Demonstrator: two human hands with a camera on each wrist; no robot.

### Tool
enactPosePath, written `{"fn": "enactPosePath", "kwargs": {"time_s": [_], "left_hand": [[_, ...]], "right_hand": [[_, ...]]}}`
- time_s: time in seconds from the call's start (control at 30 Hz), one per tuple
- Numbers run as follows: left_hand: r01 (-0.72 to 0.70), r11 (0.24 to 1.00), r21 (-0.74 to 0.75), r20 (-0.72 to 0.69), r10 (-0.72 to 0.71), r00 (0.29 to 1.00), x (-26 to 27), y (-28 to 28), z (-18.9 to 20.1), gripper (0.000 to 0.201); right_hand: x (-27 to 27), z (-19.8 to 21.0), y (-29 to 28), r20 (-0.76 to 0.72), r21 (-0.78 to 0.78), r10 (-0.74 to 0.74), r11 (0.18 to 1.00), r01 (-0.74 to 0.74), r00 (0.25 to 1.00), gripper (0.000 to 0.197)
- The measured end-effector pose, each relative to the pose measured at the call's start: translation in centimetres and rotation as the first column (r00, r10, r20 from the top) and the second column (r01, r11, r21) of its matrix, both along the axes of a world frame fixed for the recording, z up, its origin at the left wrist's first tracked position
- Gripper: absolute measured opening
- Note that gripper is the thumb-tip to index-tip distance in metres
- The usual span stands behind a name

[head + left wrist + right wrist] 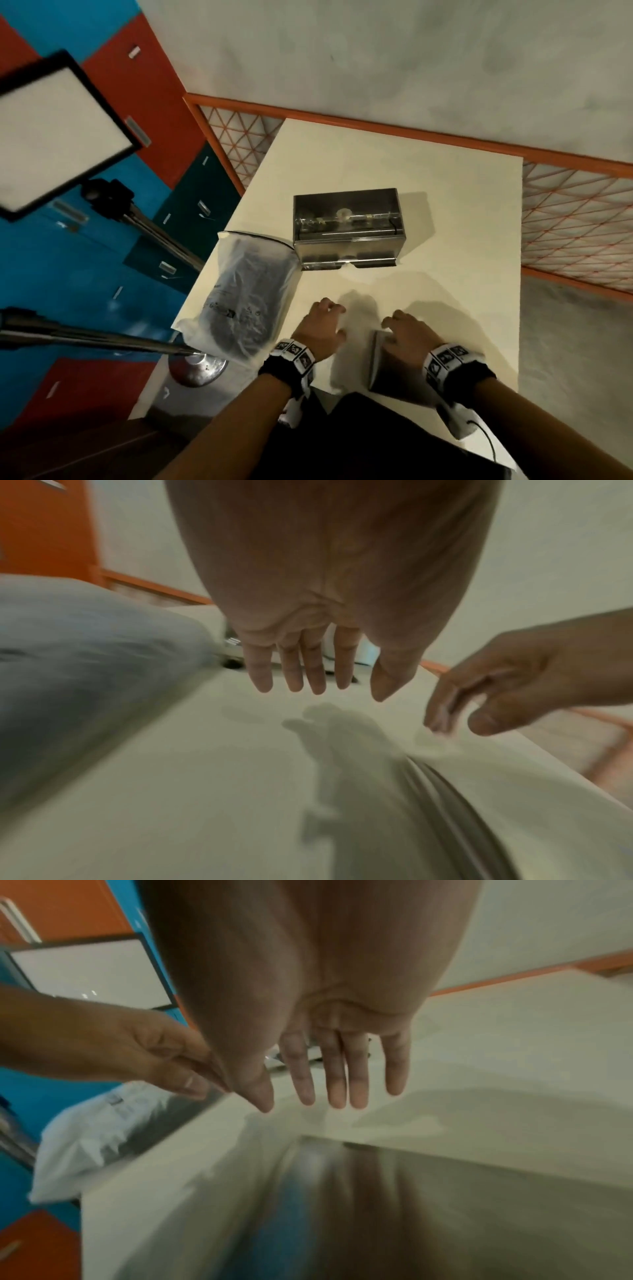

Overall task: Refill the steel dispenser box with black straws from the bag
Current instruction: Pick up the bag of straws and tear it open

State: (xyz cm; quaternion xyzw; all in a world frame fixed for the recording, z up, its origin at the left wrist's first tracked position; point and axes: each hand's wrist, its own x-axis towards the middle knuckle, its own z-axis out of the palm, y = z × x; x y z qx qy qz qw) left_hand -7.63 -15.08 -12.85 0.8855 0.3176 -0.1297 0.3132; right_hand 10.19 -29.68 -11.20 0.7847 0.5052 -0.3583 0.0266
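Observation:
The steel dispenser box (347, 228) stands without its lid in the middle of the cream table (462, 240). A clear plastic bag of black straws (245, 301) lies at the table's left edge, just left of the box. The flat steel lid (387, 366) lies near the front edge. My right hand (406, 330) hovers over the lid's far end with straight fingers (337, 1080), holding nothing. Between bag and lid, my left hand (323, 325) hangs above the table with relaxed fingers (294, 669), empty too.
A lamp panel (58, 133) on a stand with metal legs (164, 236) is left of the table, beside blue and red cabinets (68, 274). An orange-framed lattice rail (575, 219) runs behind and to the right of the table.

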Motion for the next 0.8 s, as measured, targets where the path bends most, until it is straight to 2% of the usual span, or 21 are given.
{"fn": "enactPosePath", "kwargs": {"time_s": [0.1,0.2,0.3,0.37,0.47,0.6,0.8], "left_hand": [[-0.175,0.983,0.051,0.016,0.175,0.984,-3.0,4.4,0.3,0.045],[-0.272,0.955,0.122,-0.028,0.277,0.96,-6.1,8.8,1.2,0.044],[-0.397,0.909,0.123,-0.01,0.402,0.916,-8.7,12.3,2.1,0.045],[-0.444,0.886,0.136,-0.001,0.448,0.894,-9.9,14.2,2.5,0.049],[-0.479,0.868,0.134,-0.016,0.485,0.874,-11.3,16.5,2.8,0.06],[-0.512,0.852,0.11,-0.143,0.523,0.84,-12.4,18.7,2.2,0.078],[-0.544,0.838,0.038,-0.244,0.535,0.809,-13.3,20.0,0.2,0.086]], "right_hand": [[-2.1,0.0,4.7,-0.207,0.009,-0.063,0.998,0.067,0.976,0.032],[-4.5,-0.4,9.2,-0.338,-0.007,-0.112,0.993,0.117,0.934,0.024],[-6.8,-0.5,13.0,-0.474,-0.087,-0.26,0.965,0.249,0.841,0.022],[-8.2,-0.7,15.1,-0.5,-0.122,-0.324,0.945,0.305,0.803,0.023],[-10.0,-1.1,17.5,-0.493,-0.115,-0.361,0.929,0.352,0.791,0.024],[-11.6,-1.3,19.6,-0.49,-0.142,-0.418,0.904,0.403,0.765,0.028],[-13.0,-2.1,21.9,-0.472,-0.163,-0.47,0.878,0.45,0.746,0.033]]}}
